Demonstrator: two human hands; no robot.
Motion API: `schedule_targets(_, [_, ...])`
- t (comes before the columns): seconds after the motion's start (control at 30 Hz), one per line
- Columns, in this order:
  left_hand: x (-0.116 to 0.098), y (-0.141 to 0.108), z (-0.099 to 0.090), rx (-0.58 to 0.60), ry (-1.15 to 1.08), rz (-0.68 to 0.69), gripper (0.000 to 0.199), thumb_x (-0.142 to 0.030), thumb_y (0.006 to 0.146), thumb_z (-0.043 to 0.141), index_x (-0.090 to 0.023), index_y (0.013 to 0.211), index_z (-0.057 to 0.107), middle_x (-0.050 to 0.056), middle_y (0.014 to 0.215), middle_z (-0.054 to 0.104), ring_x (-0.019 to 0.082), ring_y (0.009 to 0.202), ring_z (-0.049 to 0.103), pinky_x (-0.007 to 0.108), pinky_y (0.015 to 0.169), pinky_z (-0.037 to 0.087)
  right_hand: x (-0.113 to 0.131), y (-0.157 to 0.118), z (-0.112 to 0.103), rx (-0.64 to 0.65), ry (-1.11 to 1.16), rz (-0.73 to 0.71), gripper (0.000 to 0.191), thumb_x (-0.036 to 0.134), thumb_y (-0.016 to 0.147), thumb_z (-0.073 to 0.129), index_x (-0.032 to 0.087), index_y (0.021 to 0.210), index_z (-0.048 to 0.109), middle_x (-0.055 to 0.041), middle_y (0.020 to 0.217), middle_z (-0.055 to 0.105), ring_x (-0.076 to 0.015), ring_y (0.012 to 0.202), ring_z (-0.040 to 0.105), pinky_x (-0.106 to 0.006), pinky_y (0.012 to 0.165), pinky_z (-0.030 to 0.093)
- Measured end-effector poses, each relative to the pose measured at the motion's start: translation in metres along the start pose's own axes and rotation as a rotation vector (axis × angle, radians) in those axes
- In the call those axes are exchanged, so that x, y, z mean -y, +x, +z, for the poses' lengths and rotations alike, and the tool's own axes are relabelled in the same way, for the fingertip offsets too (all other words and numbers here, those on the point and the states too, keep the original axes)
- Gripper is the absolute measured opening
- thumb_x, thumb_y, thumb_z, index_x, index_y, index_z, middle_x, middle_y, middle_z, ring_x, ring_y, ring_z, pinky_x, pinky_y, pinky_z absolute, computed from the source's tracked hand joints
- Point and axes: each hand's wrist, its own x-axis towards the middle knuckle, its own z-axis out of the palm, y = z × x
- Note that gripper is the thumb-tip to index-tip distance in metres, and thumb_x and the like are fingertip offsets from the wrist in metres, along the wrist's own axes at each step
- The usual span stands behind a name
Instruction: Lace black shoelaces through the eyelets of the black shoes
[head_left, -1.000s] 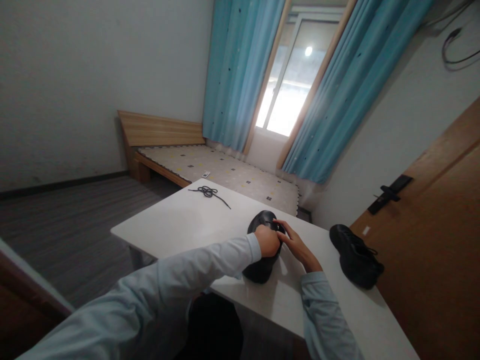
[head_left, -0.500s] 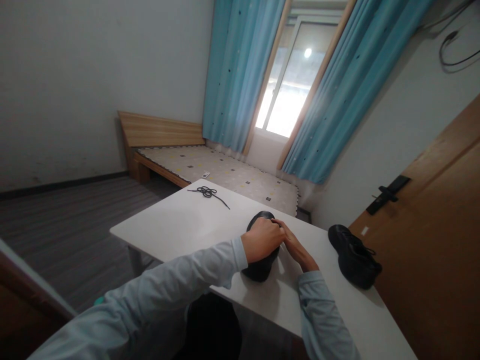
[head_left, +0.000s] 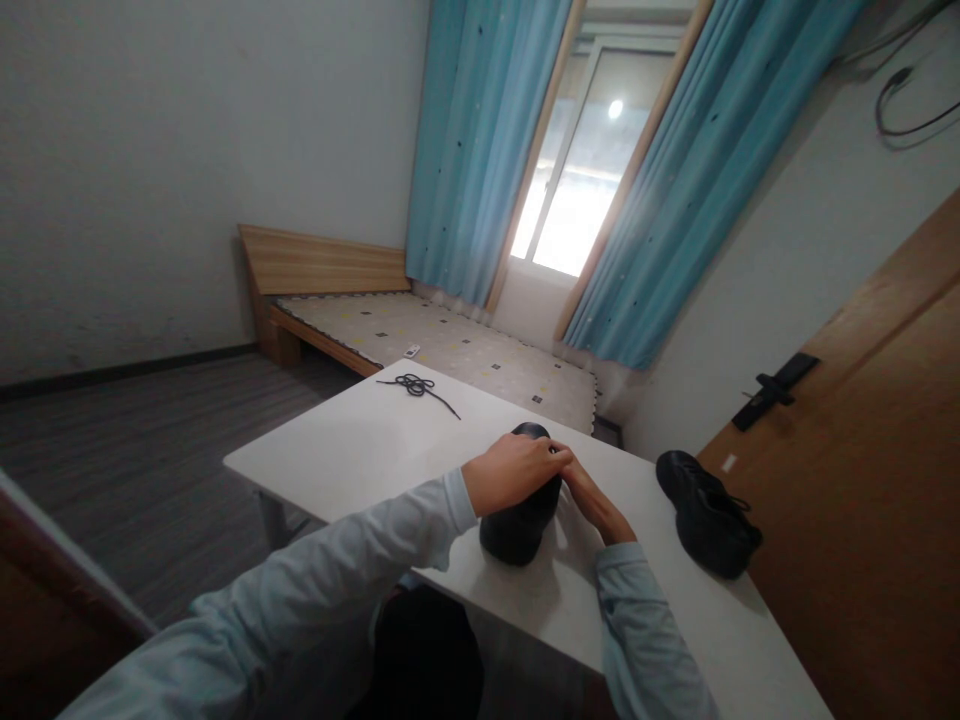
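Meeting over the black shoe [head_left: 517, 530] on the table [head_left: 337, 440], the left hand [head_left: 514, 472] and right hand [head_left: 592, 497] have fingers together; any pinch is hidden. The lace [head_left: 417, 385] lies loose, far left; the other shoe [head_left: 709, 515], right, appears laced. Progress under the hands cannot be told.

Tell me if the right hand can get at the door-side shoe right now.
Probably yes: no object shows between the right hand and the door-side shoe. It would first have to leave the other shoe, where it meets the left hand.
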Motion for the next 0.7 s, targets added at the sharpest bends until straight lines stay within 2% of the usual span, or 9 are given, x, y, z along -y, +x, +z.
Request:
schedule_targets(0.1, [0.001,-0.001,-0.005,0.009,-0.009,-0.046,0.024,-0.017,0.091,0.04,-0.017,0.115,0.045,0.009,0.088,0.065,0.02,0.079,0.066,0.027,0.063,0.049,0.003,0.0,0.001,0.007,0.012,0.001,0.051,0.053,0.087,0.042,0.025,0.129,0.047,-0.0057,0.133,0.05,-0.0224,0.128,0.039,-0.043,0.111,0.024])
schedule_targets(0.23, [0.005,0.0,-0.006,0.001,-0.019,-0.099,0.015,-0.018,0.087,0.048,-0.016,0.098,0.058,0.01,0.083,0.066,0.022,0.08,0.066,0.028,0.064,0.048,0.003,0.002,0.0,-0.007,0.0,0.016,0.05,0.054,0.085,0.046,0.025,0.125,0.049,-0.0054,0.132,0.051,-0.023,0.127,0.04,-0.043,0.111,0.024])
schedule_targets(0.33, [0.005,-0.001,-0.005,-0.049,-0.049,-0.079,0.015,-0.018,0.087,0.05,-0.018,0.088,0.064,0.008,0.083,0.067,0.021,0.082,0.065,0.027,0.064,0.046,0.003,0.002,0.0,-0.004,0.003,0.019,0.053,0.058,0.084,0.045,0.025,0.125,0.049,-0.0061,0.133,0.049,-0.0234,0.128,0.04,-0.043,0.111,0.024])
schedule_targets(0.47, [0.003,-0.006,-0.013,-0.115,-0.062,-0.008,0.018,-0.02,0.089,0.048,-0.021,0.093,0.065,0.005,0.09,0.067,0.018,0.084,0.06,0.024,0.062,0.043,0.003,0.001,-0.001,-0.003,0.01,0.001,0.053,0.057,0.084,0.044,0.024,0.125,0.049,-0.0067,0.133,0.049,-0.0235,0.127,0.04,-0.043,0.11,0.026])
schedule_targets(0.7, [-0.01,-0.029,-0.033,-0.155,-0.018,0.03,0.018,-0.026,0.09,0.046,-0.024,0.096,0.064,0.003,0.093,0.063,0.018,0.089,0.051,0.024,0.06,0.039,-0.004,0.001,0.0,-0.014,0.007,0.023,0.043,0.048,0.086,0.046,0.028,0.124,0.05,-0.0032,0.132,0.05,-0.024,0.127,0.041,-0.042,0.11,0.027])
